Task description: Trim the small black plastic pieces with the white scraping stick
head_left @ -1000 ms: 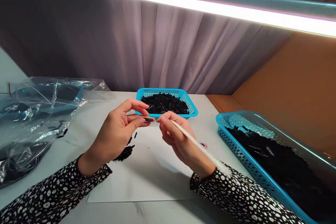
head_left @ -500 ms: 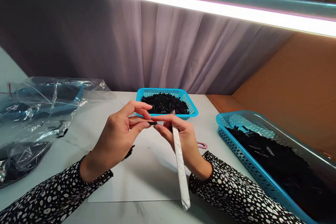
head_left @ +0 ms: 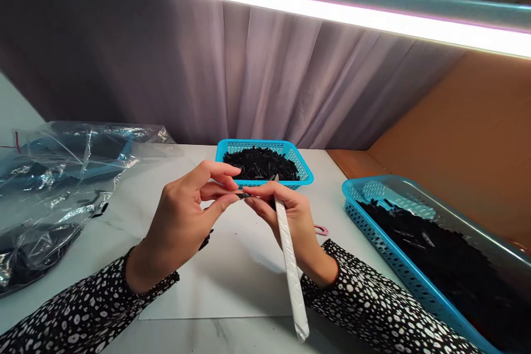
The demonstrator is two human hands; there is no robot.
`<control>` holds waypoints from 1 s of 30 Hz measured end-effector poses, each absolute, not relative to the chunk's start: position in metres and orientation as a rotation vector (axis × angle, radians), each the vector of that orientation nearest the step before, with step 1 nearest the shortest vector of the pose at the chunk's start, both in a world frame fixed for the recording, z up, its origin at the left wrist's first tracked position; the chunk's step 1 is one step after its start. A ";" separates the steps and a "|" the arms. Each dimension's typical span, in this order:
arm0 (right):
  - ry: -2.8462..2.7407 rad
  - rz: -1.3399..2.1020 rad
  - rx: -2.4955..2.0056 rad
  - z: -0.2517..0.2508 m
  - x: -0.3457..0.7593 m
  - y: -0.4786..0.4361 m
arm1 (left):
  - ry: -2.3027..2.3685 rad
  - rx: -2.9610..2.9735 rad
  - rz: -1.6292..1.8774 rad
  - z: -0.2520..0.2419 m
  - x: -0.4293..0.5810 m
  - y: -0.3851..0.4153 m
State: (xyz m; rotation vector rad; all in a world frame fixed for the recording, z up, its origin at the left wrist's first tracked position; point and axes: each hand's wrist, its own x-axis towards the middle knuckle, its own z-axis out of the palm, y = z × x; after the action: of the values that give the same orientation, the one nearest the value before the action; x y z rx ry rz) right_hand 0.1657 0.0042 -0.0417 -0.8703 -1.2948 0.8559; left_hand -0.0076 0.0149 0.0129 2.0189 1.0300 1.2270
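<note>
My left hand (head_left: 178,227) is closed, pinching a small flat black piece (head_left: 244,196) between thumb and fingers. The thumb and forefinger of my right hand (head_left: 292,221) meet the other end of that piece. Gripped in the same right hand is a long tool wrapped in white (head_left: 292,271), its pointed tip upward and its wrapped end slanting down toward me. Both hands are above a white sheet (head_left: 232,293). More black pieces (head_left: 206,240) show partly behind my left wrist.
A blue basket (head_left: 307,178) heaped with small black pieces stands at the back. At the right is a larger blue basket (head_left: 373,243) of similar pieces. Clear plastic bags (head_left: 83,166) lie at the left. A pink loop-shaped object (head_left: 322,230) sits behind my right wrist.
The right hand has shifted slightly right, and the white-wrapped tool's lower end has swung right. The black piece has turned a little between my fingers.
</note>
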 end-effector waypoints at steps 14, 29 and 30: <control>-1.303 0.895 -0.884 -0.041 0.167 0.004 | 1.028 2.112 1.283 0.013 -0.006 0.012; -1.340 0.930 -0.900 -0.040 0.166 0.003 | 0.859 2.469 1.228 0.019 -0.007 0.013; -1.381 0.875 -0.914 -0.039 0.168 0.003 | 0.868 2.470 1.202 0.019 -0.008 0.014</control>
State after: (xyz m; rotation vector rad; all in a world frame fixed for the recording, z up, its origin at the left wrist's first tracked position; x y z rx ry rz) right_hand 0.1685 0.0030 -0.0385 -0.9140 -1.3811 0.8755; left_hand -0.0081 0.0142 0.0193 2.4705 0.8681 1.2022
